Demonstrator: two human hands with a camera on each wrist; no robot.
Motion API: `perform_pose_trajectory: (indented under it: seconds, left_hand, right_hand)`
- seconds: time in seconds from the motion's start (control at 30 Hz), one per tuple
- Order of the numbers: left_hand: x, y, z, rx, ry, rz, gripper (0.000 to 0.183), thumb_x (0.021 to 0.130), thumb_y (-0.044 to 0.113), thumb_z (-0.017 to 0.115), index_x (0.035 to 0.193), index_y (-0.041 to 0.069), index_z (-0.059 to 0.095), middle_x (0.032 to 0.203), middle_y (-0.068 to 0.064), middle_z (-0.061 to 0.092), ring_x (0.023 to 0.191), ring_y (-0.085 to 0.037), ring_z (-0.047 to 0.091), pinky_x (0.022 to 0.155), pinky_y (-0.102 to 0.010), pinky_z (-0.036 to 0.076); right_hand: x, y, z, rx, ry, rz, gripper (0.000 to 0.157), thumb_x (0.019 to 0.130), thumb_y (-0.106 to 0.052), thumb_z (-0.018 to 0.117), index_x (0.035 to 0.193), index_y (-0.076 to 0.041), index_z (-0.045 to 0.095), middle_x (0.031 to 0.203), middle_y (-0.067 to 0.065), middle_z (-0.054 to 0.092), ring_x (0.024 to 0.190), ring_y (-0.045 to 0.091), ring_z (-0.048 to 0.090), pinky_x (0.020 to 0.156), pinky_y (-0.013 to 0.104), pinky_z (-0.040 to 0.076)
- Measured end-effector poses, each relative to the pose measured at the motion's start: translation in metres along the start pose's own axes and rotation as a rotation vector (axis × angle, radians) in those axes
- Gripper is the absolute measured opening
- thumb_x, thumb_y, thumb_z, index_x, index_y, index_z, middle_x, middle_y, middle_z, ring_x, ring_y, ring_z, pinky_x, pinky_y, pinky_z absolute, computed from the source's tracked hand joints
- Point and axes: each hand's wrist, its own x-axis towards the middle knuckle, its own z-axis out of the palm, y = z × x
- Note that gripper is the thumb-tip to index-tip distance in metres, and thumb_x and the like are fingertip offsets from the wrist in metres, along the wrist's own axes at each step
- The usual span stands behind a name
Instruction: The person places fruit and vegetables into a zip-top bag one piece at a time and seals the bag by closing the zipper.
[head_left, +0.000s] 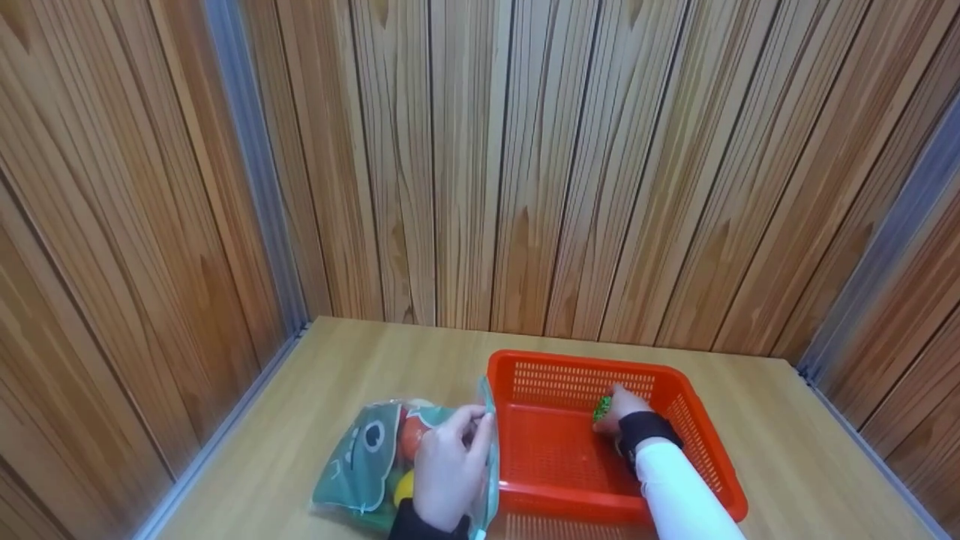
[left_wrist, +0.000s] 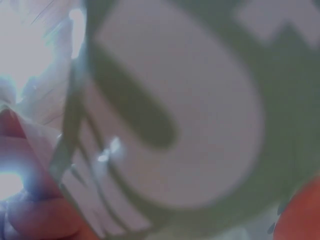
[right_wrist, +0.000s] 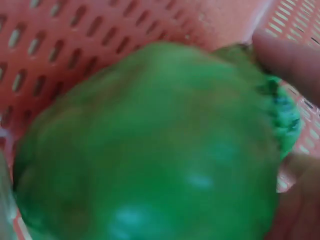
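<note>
On the left of the head view lies a clear zip bag (head_left: 352, 469) printed with a green cartoon face. Its side edge is pinched by my left hand (head_left: 450, 465). A red round thing (head_left: 412, 436) and a yellow one (head_left: 404, 489) show inside it. My right hand (head_left: 624, 409) reaches into the red basket (head_left: 585, 496) and grips a green, bumpy thing (head_left: 601, 408). Close up in the right wrist view, a large green rounded shape (right_wrist: 150, 145) is blurred. Whether it is the same piece as the textured green part (right_wrist: 286, 117) by the fingers, I cannot tell.
The basket has slotted walls and stands right of the bag, close against its edge. Both are on a light wooden table (head_left: 375, 360). Wood-patterned panels (head_left: 465, 187) rise behind and on both sides, with metal posts (head_left: 255, 150) at the corners.
</note>
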Motion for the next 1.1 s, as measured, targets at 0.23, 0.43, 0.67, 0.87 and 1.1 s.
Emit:
perform_pose_trajectory:
  seconds: [0.23, 0.43, 0.67, 0.87, 1.1]
  left_hand:
    - [0.000, 0.001, -0.001, -0.003, -0.015, -0.003, 0.022, 0.101, 0.031, 0.066, 0.111, 0.014, 0.075, 0.086, 0.008, 0.077, 0.082, -0.004, 0.072, 0.091, -0.033, 0.061]
    - [0.000, 0.001, 0.000, 0.006, -0.021, -0.005, 0.022, 0.101, 0.033, 0.066, 0.111, 0.015, 0.075, 0.088, 0.008, 0.078, 0.086, -0.006, 0.073, 0.093, -0.035, 0.061]
    - [0.000, 0.001, 0.000, 0.003, -0.023, -0.022, 0.022, 0.101, 0.035, 0.066, 0.111, 0.017, 0.076, 0.087, 0.009, 0.077, 0.085, -0.005, 0.073, 0.093, -0.035, 0.061]
    - [0.001, -0.001, 0.000, -0.009, -0.004, 0.016, 0.024, 0.100, 0.035, 0.068, 0.109, 0.014, 0.075, 0.084, 0.007, 0.077, 0.081, -0.005, 0.073, 0.090, -0.033, 0.062]
    - [0.001, 0.000, 0.002, 0.009, -0.017, -0.038, 0.022, 0.100, 0.032, 0.068, 0.112, 0.015, 0.075, 0.080, 0.009, 0.075, 0.077, -0.003, 0.071, 0.091, -0.033, 0.061]
  right_hand:
    - [0.008, -0.005, -0.002, -0.017, 0.018, -0.042, 0.070, 0.081, -0.006, 0.079, 0.143, -0.002, 0.046, 0.122, 0.027, 0.065, 0.105, 0.039, 0.062, 0.096, 0.059, 0.054]
    - [0.006, -0.017, -0.009, -0.002, 0.063, -0.108, 0.062, 0.082, -0.010, 0.076, 0.137, -0.002, 0.048, 0.115, 0.026, 0.065, 0.099, 0.036, 0.063, 0.087, 0.051, 0.057]
    - [-0.013, -0.040, -0.018, 0.058, 0.118, -0.219, 0.060, 0.083, -0.014, 0.079, 0.134, -0.001, 0.052, 0.110, 0.023, 0.068, 0.094, 0.033, 0.065, 0.082, 0.048, 0.058]
    - [-0.042, -0.061, -0.012, 0.212, 0.164, -0.297, 0.058, 0.084, -0.014, 0.080, 0.135, -0.006, 0.054, 0.118, 0.021, 0.067, 0.100, 0.031, 0.066, 0.087, 0.047, 0.057]
    - [-0.086, -0.081, 0.008, 0.605, 0.046, -0.342, 0.058, 0.088, -0.012, 0.079, 0.140, -0.012, 0.052, 0.124, 0.018, 0.063, 0.101, 0.025, 0.066, 0.086, 0.040, 0.060]
